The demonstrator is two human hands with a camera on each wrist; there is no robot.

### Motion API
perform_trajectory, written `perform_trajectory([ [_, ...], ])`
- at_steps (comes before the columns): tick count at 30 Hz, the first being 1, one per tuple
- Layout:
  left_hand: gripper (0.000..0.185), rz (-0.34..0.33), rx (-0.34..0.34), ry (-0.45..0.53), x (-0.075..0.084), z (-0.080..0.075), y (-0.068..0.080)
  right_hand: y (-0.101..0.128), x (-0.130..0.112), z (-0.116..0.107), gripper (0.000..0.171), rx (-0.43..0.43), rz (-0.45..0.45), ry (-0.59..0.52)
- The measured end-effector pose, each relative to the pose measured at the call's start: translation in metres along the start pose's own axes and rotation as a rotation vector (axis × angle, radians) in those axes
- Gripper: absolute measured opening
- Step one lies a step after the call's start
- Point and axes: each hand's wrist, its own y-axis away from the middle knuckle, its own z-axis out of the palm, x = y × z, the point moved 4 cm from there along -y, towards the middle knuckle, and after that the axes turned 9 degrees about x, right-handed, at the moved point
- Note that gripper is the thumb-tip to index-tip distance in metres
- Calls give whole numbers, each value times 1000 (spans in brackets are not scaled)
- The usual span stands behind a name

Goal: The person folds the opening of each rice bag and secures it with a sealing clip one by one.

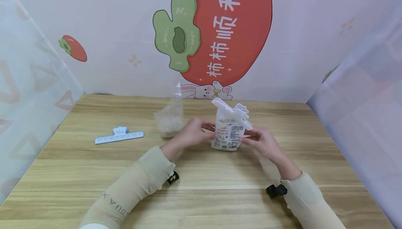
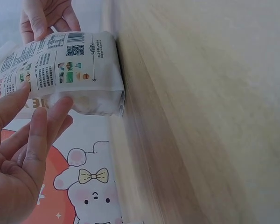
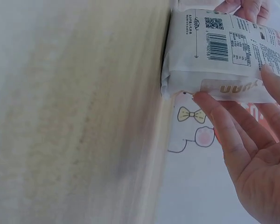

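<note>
Snack pouch [image 1: 229,131] stands upright on the counter [image 1: 201,194] because you steady it, left hand [image 1: 191,135] at 9 o'clock, right hand [image 1: 262,142] at 3, fingers nearly straight against its sides.

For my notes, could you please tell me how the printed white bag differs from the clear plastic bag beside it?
The printed white bag is opaque and covered in text and barcodes; the clear plastic bag is see-through, showing pale contents. The left hand and right hand touch the printed bag's sides, while the clear bag stands untouched. Both stand upright on the wooden table.
</note>
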Motion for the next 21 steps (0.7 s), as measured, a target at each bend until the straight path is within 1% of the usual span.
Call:
perform_trajectory([
  [6, 32, -27, 15, 4, 0, 2, -7, -6, 3, -5, 45, 3, 16, 34],
  [12, 30, -45, 32, 12, -2, 3, -13, -12, 8, -6, 45, 5, 23, 10],
  [16, 33, -65, 36, 31, -4, 4, -17, -15, 11, -6, 46, 12, 44, 14],
  [21, 37, -67, 48, 46, -3, 5, -22, -19, 11, -11, 46, 27, 65, 39],
])
